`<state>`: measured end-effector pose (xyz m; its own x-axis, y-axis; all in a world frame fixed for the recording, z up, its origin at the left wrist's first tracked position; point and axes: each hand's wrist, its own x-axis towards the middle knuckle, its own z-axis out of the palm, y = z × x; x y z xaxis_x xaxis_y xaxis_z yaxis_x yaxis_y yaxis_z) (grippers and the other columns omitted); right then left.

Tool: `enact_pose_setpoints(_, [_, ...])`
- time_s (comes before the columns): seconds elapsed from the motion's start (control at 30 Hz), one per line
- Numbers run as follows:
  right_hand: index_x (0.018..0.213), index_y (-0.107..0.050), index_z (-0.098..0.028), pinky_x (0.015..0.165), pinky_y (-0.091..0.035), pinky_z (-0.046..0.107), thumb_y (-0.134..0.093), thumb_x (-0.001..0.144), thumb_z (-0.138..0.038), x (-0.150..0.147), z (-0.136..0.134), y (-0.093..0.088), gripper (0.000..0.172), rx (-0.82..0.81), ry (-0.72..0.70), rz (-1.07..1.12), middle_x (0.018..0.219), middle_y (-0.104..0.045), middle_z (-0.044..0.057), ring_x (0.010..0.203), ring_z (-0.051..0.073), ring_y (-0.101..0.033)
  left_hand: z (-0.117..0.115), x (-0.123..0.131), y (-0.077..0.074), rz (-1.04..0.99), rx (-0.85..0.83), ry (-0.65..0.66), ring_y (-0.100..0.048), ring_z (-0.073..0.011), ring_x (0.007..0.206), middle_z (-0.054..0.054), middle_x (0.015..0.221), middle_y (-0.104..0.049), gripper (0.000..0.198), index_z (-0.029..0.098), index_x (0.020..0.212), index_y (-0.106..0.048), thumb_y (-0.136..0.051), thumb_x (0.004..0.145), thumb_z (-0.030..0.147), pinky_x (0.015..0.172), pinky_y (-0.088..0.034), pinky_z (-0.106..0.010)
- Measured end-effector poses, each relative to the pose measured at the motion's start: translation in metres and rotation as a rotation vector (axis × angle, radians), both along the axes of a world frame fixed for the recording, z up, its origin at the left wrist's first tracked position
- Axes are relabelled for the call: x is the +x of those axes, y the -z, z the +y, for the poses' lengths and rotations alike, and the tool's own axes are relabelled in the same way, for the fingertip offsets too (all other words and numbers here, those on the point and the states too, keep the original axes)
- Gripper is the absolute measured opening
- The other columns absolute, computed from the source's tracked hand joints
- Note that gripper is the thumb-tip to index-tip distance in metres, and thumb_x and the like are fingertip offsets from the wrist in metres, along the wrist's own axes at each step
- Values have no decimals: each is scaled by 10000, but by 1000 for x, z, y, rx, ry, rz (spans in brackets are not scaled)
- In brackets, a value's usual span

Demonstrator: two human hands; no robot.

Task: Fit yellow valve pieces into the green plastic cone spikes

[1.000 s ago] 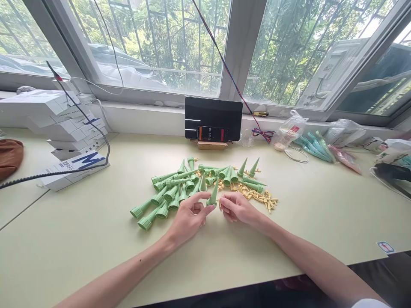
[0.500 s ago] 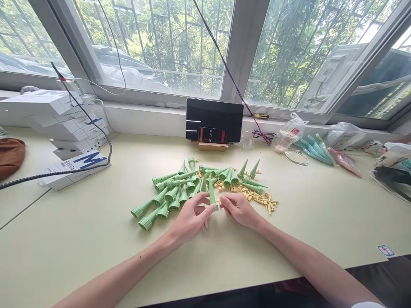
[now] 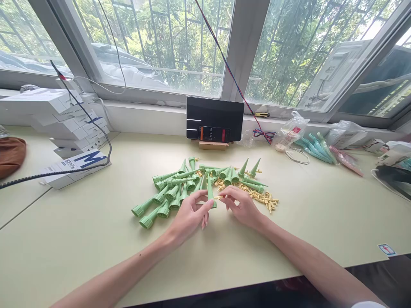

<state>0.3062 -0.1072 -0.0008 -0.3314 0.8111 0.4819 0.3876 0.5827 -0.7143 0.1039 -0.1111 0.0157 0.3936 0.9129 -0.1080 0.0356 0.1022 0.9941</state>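
Observation:
My left hand (image 3: 192,214) is closed around a green plastic plant watering spike (image 3: 210,191), its pointed tip up and its wide end by my thumb. Close beside it, my right hand (image 3: 239,204) pinches a small yellow plastic valve piece (image 3: 217,198) between thumb and fingertips. The yellow piece meets the side of the spike; whether it sits in a hole there I cannot tell. Just beyond both hands lies a pile of green spikes (image 3: 173,192), with loose yellow valve pieces (image 3: 261,197) heaped on its right. Two spikes (image 3: 243,167) stand upright behind them.
A phone (image 3: 214,134) showing a timer leans on a dark tablet (image 3: 215,113) at the back. White boxes (image 3: 77,132) are stacked at left, with a black cable (image 3: 96,166) across them. Plastic bags (image 3: 290,132) and blue packets (image 3: 316,147) lie at back right.
The spike in my left hand has shifted slightly left and up. My right fingers have opened out a little, and more of the yellow piece now shows against the spike.

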Motion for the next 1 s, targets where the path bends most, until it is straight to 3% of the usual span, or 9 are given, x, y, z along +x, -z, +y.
enact_pose_setpoints(0.33, [920,-591,-202,576,-406,251,-472,994,-210,4,2,5,140,87,-34,-61,706,-545,-6,595,126,-503,2,0,7,-21,51,56,-503,-104,462,49,604,-550,450,137,1206,-506,-672,851,359,473,-453,-240])
enact_pose_setpoints(0.53, [876,-563,-204,578,-379,256,-455,993,-214,6,2,6,160,79,-36,-111,707,-534,2,615,138,-477,2,-1,11,-15,48,55,-524,-80,485,-26,892,-601,493,169,1224,-495,-668,840,426,434,-454,-230])
enact_pose_setpoints(0.7, [867,-564,-203,576,-370,266,-438,997,-241,7,2,8,185,72,-18,-139,724,-532,17,633,150,-462,0,0,10,29,66,48,-528,-74,507,-59,1008,-596,498,191,1225,-502,-671,831,444,434,-467,-226])
enact_pose_setpoints(1.0, [775,-465,-204,598,-341,268,-381,1009,-225,6,0,5,250,31,-58,-173,710,-477,3,643,145,-422,-2,-3,13,115,205,54,-515,-64,507,-23,996,-572,338,220,1125,-544,-646,864,409,463,-477,-221])
